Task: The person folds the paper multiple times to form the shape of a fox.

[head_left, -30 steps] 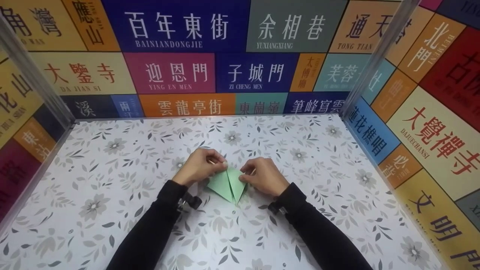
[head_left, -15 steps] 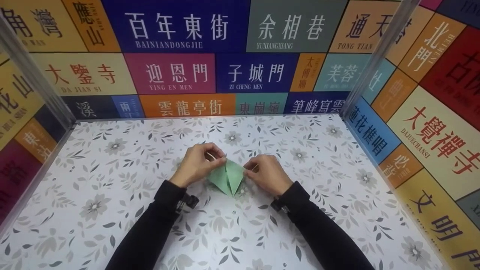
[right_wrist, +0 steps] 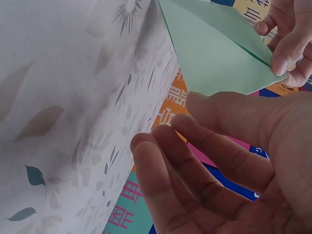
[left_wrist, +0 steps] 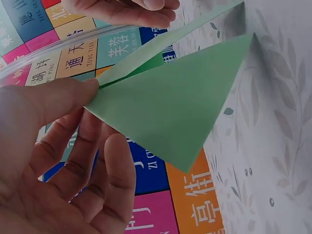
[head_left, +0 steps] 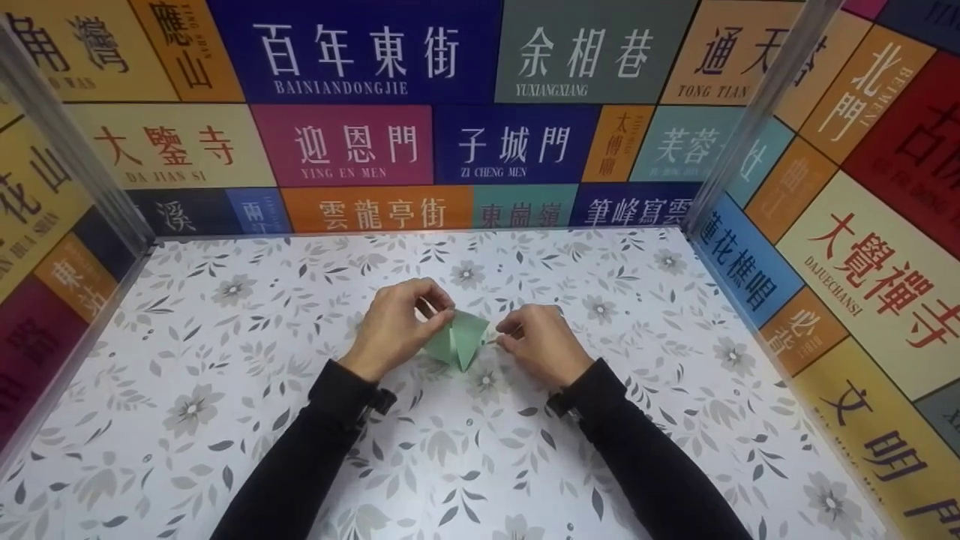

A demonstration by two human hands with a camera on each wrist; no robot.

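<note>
A light green sheet of folded paper (head_left: 469, 337) has two flaps that meet along a slit down its middle. My left hand (head_left: 395, 328) pinches its top corner between thumb and forefinger, with the other fingers curled loosely behind. In the left wrist view the paper (left_wrist: 165, 105) stands tilted, its lower points at the tabletop. My right hand (head_left: 544, 341) is just right of the paper and holds nothing, its fingers loosely bent. In the right wrist view the right thumb (right_wrist: 229, 114) overlaps the paper's side corner, while a small gap shows from the head.
The tabletop (head_left: 225, 442) has a white covering with grey leaves and flowers. Upright panels printed with colourful blocks of Chinese characters, such as the back panel (head_left: 337, 142), stand at the back and both sides, with clear strips at the corners.
The left hand has moved slightly away from the body, and the paper has tilted up with it. The right hand has come off the paper's right corner and drawn a little to the right.
</note>
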